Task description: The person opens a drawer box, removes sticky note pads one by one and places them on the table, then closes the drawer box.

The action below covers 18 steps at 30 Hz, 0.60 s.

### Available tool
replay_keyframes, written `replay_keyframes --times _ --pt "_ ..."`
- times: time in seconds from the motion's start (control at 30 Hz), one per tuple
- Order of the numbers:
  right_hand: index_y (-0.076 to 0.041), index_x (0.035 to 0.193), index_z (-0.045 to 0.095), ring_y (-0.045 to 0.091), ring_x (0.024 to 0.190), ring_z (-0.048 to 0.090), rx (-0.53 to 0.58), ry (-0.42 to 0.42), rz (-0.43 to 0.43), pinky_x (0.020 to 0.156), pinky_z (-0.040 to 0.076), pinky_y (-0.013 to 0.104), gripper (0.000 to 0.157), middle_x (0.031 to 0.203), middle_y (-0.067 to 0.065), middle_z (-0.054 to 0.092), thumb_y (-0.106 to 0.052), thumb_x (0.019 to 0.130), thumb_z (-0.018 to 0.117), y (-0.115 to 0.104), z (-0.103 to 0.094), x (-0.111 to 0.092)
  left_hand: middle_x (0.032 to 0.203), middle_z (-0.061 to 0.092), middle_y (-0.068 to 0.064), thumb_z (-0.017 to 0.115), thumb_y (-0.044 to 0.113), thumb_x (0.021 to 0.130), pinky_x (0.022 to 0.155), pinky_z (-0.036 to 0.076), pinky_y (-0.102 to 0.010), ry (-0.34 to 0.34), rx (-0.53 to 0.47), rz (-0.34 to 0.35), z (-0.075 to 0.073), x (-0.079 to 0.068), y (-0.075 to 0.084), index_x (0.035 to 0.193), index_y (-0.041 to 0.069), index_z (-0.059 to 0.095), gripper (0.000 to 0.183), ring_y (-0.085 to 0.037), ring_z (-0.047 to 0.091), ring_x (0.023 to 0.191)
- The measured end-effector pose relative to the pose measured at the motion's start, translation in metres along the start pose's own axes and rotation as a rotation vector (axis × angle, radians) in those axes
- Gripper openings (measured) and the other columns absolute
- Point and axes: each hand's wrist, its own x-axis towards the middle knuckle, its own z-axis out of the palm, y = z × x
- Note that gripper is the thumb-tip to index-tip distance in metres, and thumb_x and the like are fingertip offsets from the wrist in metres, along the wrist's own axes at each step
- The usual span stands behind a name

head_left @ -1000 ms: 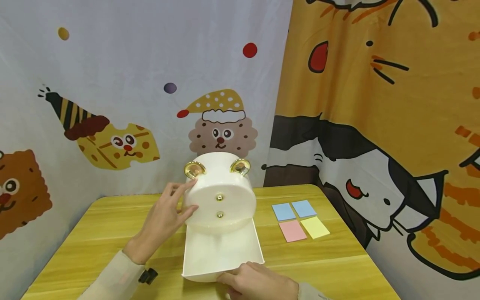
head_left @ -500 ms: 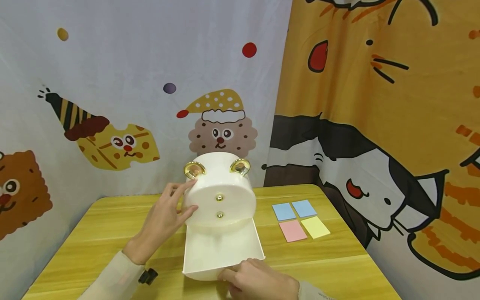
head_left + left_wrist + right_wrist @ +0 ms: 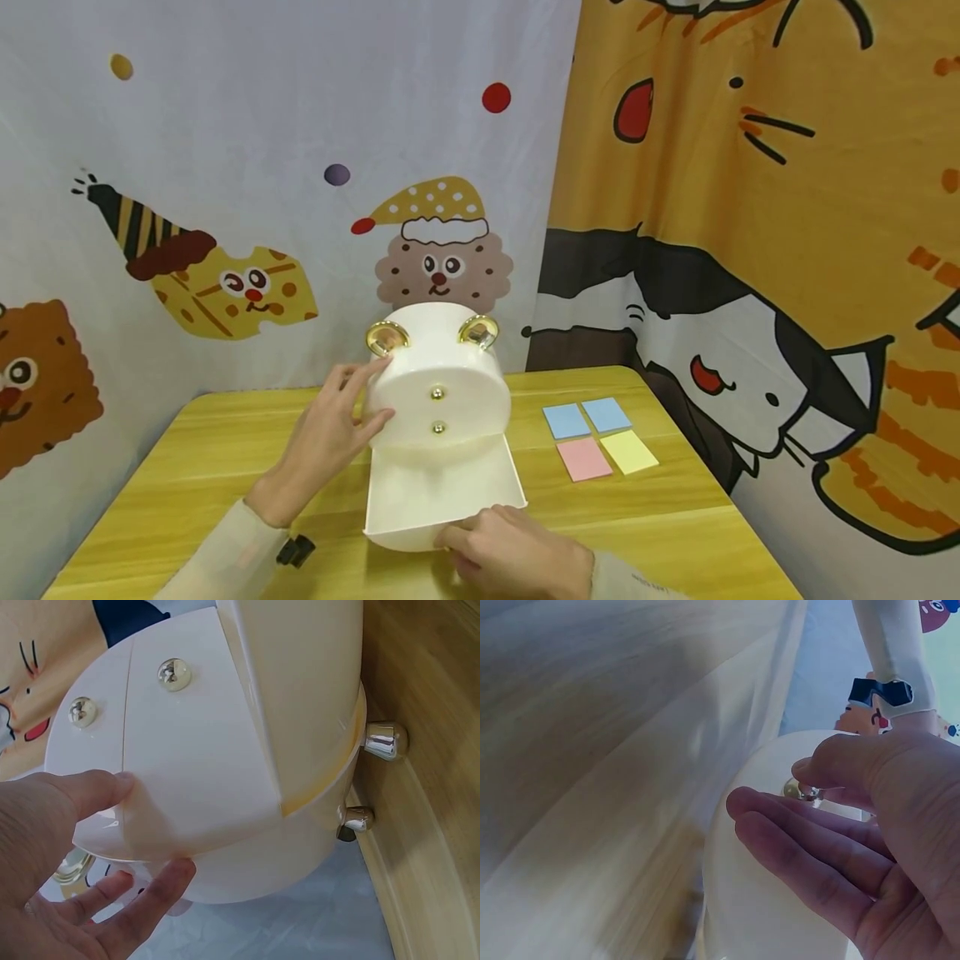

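Note:
A small white drawer cabinet with a rounded top stands on the table. Two gold ring ears top it, and two gold knobs show on its front. Its bottom drawer is pulled out, and the visible inside is bare white. My left hand rests against the cabinet's left side, thumb on the front face and fingers spread along the edge. At the drawer's front, my right hand pinches a gold knob between thumb and fingers.
To the right of the cabinet lie several sticky-note pads: two blue, one pink and one yellow. The wooden table ends near a printed cloth backdrop. Gold feet support the cabinet.
The bottom drawer has slid slightly inward toward the cabinet, my right hand moving along with its knob. My left hand has stayed in place on the cabinet's side.

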Motion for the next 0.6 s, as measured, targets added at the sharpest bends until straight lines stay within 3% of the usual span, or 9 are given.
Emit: replay_keyframes --times 0.2,0.4,0.6 --pt "-0.025 0.117 0.079 -0.013 0.070 0.053 -0.005 -0.004 0.003 0.068 0.043 0.003 0.016 0.096 -0.020 0.076 -0.014 0.106 0.083 0.004 0.001 0.005 0.156 0.067 -0.020 0.099 0.013 0.096 0.066 0.065 -0.031 0.013 0.000 0.029 0.000 0.002 -0.001 0.166 0.017 0.063 0.078 -0.026 0.077 0.091" --pt "-0.025 0.112 0.077 -0.013 0.068 0.049 -0.021 0.023 0.014 0.064 0.039 0.003 0.017 0.089 -0.020 0.072 -0.012 0.103 0.083 0.008 0.005 0.008 0.154 0.069 -0.019 0.099 0.013 0.096 0.068 0.067 -0.036 0.007 -0.001 0.026 -0.001 0.001 -0.002 0.165 0.017 0.063 0.078 -0.029 0.078 0.095" --pt "-0.023 0.117 0.080 -0.012 0.066 0.043 0.005 0.022 0.040 0.060 0.035 0.003 0.021 0.089 -0.018 0.074 -0.009 0.102 0.081 0.012 0.005 0.012 0.154 0.069 -0.020 0.099 0.014 0.096 0.068 0.067 -0.037 0.000 0.007 0.026 -0.001 0.002 -0.003 0.167 0.019 0.061 0.080 -0.033 0.079 0.097"
